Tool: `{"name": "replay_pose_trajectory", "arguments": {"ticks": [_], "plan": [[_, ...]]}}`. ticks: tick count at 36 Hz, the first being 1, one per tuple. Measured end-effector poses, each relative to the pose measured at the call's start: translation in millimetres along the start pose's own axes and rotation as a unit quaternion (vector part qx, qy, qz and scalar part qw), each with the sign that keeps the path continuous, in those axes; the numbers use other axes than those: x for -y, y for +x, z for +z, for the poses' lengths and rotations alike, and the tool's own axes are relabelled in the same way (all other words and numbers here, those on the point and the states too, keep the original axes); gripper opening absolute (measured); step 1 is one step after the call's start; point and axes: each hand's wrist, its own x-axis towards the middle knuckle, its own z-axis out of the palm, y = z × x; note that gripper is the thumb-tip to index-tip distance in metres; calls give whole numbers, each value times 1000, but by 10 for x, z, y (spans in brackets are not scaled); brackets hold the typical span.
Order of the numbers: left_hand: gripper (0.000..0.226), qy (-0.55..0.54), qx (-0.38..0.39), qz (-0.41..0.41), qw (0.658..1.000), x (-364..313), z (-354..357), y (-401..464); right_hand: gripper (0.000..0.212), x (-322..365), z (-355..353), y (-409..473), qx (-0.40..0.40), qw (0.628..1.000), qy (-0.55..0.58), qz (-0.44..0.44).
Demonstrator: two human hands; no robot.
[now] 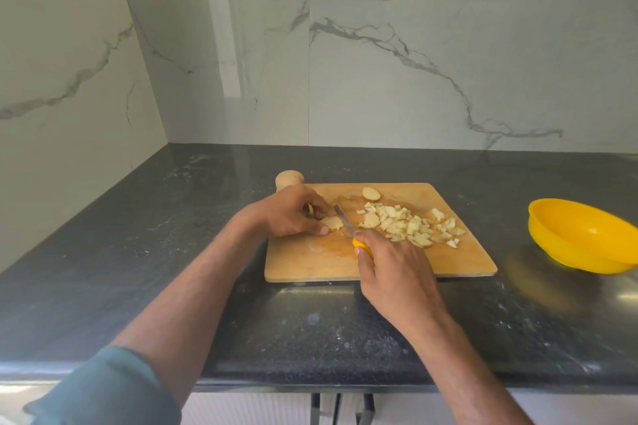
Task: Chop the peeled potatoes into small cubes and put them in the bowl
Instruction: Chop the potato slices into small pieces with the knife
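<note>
The right hand [390, 266] is gripping the knife [347, 221] by its yellow handle, while the left hand [293, 214] fingers are pinching a potato slice [332, 222] on the cutting board [310, 262]. Cubes [411, 226] are piling up just right of the blade. Farther off, another slice [371, 193] and a whole potato [289, 179] are waiting; the yellow bowl [580, 235], standing on the worktop well right, is looking unfilled.

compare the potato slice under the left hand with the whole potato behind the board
The slice is flat, pale and lies on the board, pinned by the left hand next to the knife. The whole potato is rounded, browner, uncut and sits untouched on the counter at the board's far left corner. Both are potato.
</note>
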Motion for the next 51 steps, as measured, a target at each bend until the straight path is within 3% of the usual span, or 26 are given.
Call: {"name": "replay_pose_trajectory", "arguments": {"ticks": [6, 21, 30, 46, 51], "plan": [[36, 7, -21, -5, 1000, -57, 36, -12, 32, -8, 18, -22, 2, 1000, 3, -7], [42, 38, -187, -71, 979, -295, 304, -117, 30, 6, 22, -27, -25, 1000, -19, 5], [48, 6, -117, -55, 992, -161, 201, -133, 29, 41, 20, -25, -4, 1000, -23, -13], [33, -20, -201, -135, 970, -392, 338, -112, 31, 78, 34, 88, -13, 1000, -18, 3], [35, -32, -191, -141, 971, -375, 312, -130, 38, 90, 15, 94, 3, 1000, -11, -5]]}}
